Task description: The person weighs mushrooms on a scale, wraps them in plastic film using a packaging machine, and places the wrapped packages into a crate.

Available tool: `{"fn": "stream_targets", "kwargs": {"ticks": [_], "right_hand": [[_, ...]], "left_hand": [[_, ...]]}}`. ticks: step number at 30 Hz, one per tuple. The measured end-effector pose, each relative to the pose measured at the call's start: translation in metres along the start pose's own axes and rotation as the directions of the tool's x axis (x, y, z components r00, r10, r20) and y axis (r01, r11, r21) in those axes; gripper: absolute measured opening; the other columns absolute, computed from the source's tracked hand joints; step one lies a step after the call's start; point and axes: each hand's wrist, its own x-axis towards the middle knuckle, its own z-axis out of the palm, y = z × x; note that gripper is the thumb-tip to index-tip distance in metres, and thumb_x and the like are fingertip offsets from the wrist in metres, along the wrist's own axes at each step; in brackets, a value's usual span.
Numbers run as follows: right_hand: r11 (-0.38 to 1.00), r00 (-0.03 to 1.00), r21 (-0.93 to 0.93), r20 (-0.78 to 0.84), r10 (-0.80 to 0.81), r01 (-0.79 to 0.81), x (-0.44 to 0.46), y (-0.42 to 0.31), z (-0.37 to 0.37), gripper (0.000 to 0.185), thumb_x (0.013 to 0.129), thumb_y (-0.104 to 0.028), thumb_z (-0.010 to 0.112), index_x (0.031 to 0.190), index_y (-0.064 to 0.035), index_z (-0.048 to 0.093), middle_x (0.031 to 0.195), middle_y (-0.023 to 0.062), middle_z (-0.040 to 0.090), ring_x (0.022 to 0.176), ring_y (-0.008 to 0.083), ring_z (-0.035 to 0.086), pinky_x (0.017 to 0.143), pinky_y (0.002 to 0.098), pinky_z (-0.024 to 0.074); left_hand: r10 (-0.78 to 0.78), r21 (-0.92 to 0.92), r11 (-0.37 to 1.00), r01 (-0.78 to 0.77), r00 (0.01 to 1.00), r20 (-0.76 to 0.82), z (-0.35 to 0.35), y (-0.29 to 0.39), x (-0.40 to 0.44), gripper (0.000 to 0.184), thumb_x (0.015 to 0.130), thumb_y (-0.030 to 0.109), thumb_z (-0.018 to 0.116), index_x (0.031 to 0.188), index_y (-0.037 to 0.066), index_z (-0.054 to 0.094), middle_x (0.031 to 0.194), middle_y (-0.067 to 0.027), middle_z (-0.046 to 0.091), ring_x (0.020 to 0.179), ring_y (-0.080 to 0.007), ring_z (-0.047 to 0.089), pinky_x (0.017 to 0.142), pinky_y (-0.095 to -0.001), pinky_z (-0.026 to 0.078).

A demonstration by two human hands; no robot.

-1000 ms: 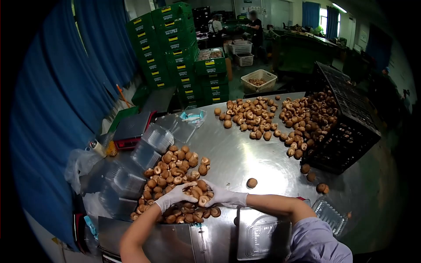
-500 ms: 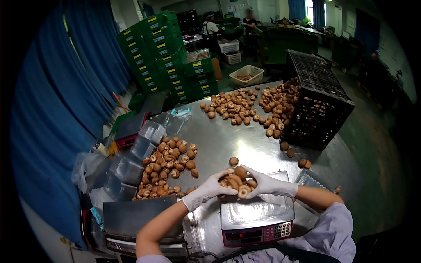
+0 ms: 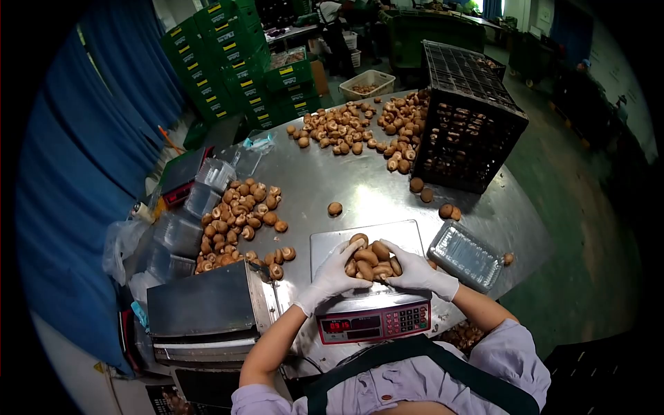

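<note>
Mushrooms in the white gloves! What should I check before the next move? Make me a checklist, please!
1. Mushrooms gathered over the scale: ok.
2. Scale's display lit: ok, red digits show.
3. Left hand and right hand gloved: ok.
4. Hands off the mushrooms: not ok, both are cupped around them.
5. Mushrooms' full weight on the scale: cannot tell, the hands partly hide where they rest.

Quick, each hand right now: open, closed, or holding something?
Left hand: cupped closed around the left side of some mushrooms.
Right hand: cupped closed around the right side of the same mushrooms.
</note>
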Motion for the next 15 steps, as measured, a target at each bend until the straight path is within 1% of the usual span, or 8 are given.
{"fn": "stream_targets", "kwargs": {"ticks": [3,5,7,10,11,13,14,15], "right_hand": [[0.999,1.000,-0.050,0.024,0.020,-0.019,-0.006,-0.007,-0.005,0.078,0.070,-0.021,0.068,0.137,-0.0090,0.029,0.120,0.0204,0.052,0.104,0.0376,0.054,0.088,0.0387,0.0465],[0.982,0.997,-0.175,-0.017,-0.072,0.068,-0.011,-0.004,-0.005,0.080,0.069,-0.022,0.069,0.137,-0.0089,0.029,0.125,0.0203,0.048,0.109,0.0373,0.051,0.090,0.0400,0.0458],[0.962,0.998,-0.269,-0.026,-0.056,0.047,-0.016,-0.004,-0.004,0.082,0.068,-0.025,0.072,0.136,-0.0066,0.030,0.131,0.0201,0.043,0.114,0.0373,0.047,0.091,0.0412,0.0448],[0.939,0.989,-0.331,-0.082,-0.125,0.092,-0.022,0.005,-0.003,0.094,0.067,-0.030,0.077,0.139,-0.0017,0.025,0.135,0.0208,0.039,0.120,0.0353,0.043,0.099,0.0390,0.0403],[0.939,0.988,-0.332,-0.083,-0.127,0.092,-0.023,0.009,-0.001,0.094,0.067,-0.030,0.077,0.139,-0.0017,0.025,0.135,0.0208,0.039,0.120,0.0353,0.043,0.099,0.0390,0.0403],[0.930,0.971,-0.340,-0.139,-0.196,0.139,-0.023,0.018,0.004,0.095,0.067,-0.032,0.076,0.139,-0.0010,0.023,0.136,0.0231,0.036,0.123,0.0371,0.039,0.103,0.0389,0.0341],[0.937,0.972,-0.320,-0.139,-0.191,0.138,-0.022,0.020,0.005,0.094,0.067,-0.033,0.076,0.139,-0.0015,0.025,0.137,0.0242,0.035,0.124,0.0375,0.037,0.105,0.0395,0.0314],[0.937,0.971,-0.322,-0.140,-0.191,0.138,-0.023,0.021,0.006,0.094,0.067,-0.033,0.076,0.139,-0.0015,0.025,0.137,0.0242,0.035,0.124,0.0375,0.037,0.105,0.0395,0.0314]], "left_hand": [[-0.012,0.117,0.993,0.021,0.997,-0.079,0.000,0.004,-0.018,0.097,0.054,0.039,0.085,0.136,0.011,0.040,0.129,-0.0154,0.044,0.121,-0.0301,0.044,0.102,-0.0366,0.036],[0.004,0.325,0.944,0.053,0.985,-0.173,-0.003,0.013,-0.028,0.094,0.053,0.039,0.085,0.133,0.011,0.043,0.126,-0.0147,0.047,0.120,-0.0310,0.045,0.100,-0.0373,0.038],[0.044,0.335,0.942,0.023,0.981,-0.191,0.000,0.008,-0.032,0.089,0.053,0.040,0.084,0.127,0.009,0.046,0.126,-0.0165,0.046,0.119,-0.0319,0.045,0.099,-0.0383,0.038],[0.102,0.160,0.986,-0.054,0.945,-0.309,0.011,-0.002,-0.037,0.082,0.053,0.041,0.084,0.120,0.007,0.050,0.130,-0.0199,0.041,0.119,-0.0358,0.045,0.099,-0.0411,0.039],[0.104,0.161,0.985,-0.056,0.945,-0.310,0.014,-0.003,-0.036,0.082,0.053,0.041,0.084,0.120,0.007,0.050,0.130,-0.0199,0.041,0.119,-0.0358,0.045,0.099,-0.0411,0.039],[0.280,0.266,0.943,-0.199,0.906,-0.318,0.016,0.003,-0.033,0.080,0.053,0.041,0.085,0.117,0.007,0.051,0.130,-0.0200,0.042,0.118,-0.0368,0.046,0.097,-0.0421,0.041],[0.285,0.241,0.947,-0.211,0.899,-0.332,0.018,0.009,-0.032,0.068,0.055,0.034,0.082,0.110,0.006,0.054,0.127,-0.0166,0.047,0.117,-0.0358,0.046,0.096,-0.0424,0.040],[0.288,0.242,0.946,-0.214,0.898,-0.332,0.022,0.010,-0.030,0.068,0.055,0.034,0.082,0.110,0.006,0.054,0.127,-0.0166,0.047,0.117,-0.0358,0.046,0.096,-0.0424,0.040]]}}
